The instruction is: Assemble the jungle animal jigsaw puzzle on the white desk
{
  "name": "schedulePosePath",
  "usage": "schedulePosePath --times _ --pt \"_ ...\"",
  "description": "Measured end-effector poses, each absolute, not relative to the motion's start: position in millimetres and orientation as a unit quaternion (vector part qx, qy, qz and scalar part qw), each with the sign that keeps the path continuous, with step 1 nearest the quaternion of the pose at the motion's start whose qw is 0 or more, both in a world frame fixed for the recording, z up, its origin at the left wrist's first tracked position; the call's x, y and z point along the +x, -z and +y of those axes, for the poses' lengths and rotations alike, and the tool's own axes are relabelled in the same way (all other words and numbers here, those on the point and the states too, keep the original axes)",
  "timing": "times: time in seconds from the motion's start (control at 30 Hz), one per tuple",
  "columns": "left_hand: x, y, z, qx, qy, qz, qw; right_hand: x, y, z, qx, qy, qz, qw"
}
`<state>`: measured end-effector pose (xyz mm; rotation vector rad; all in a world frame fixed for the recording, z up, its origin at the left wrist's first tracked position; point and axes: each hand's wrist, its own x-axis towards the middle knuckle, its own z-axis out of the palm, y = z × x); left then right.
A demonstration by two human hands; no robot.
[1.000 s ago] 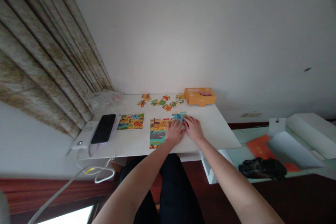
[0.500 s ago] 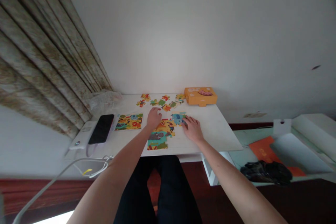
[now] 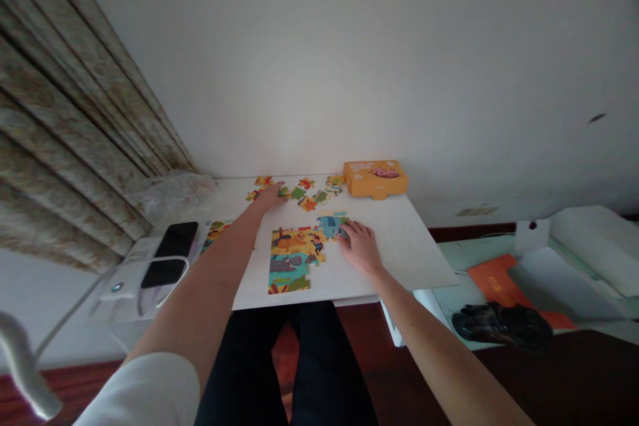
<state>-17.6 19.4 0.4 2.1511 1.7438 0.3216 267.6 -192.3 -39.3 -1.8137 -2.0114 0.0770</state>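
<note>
Resting the right hand (image 3: 360, 247) at the blue-animal edge of a part-built cardboard jigsaw (image 3: 295, 259) on the white bench (image 3: 389, 259), its fingers (image 3: 347, 229) spread open and pressing flat, gripping nothing; reaching the left hand (image 3: 269, 198) far forward to loose jigsaw pieces (image 3: 307, 190) near the bench's back edge, its fingers (image 3: 280, 186) extended among them, any hold impossible to tell; judging the pieces thin, light, stiff card, easily nudged, best pinched by their edges; an orange box (image 3: 375, 178) sitting just right of them.

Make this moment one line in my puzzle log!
left hand: beside loose jigsaw pieces | right hand: fingers on part-built jigsaw puzzle | orange box: beyond the pieces
</note>
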Motion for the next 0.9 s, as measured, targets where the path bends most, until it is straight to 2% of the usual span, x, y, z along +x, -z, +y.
schedulePosePath --times 0.2,0.37,0.7,0.9 --pt "-17 -1 23 0.754 -0.097 0.629 0.162 267 39 -192 -0.65 -0.033 -0.726 0.223" --pt "-11 -2 -5 0.761 -0.137 0.627 0.099 267 40 -192 -0.657 -0.038 -0.723 0.213" --pt "2 9 -135 0.802 -0.297 0.491 0.168 271 43 -192 -0.636 -0.014 -0.734 0.235" --pt "-6 11 -199 0.825 -0.283 0.456 0.178 271 43 -192 -0.635 -0.023 -0.73 0.251"
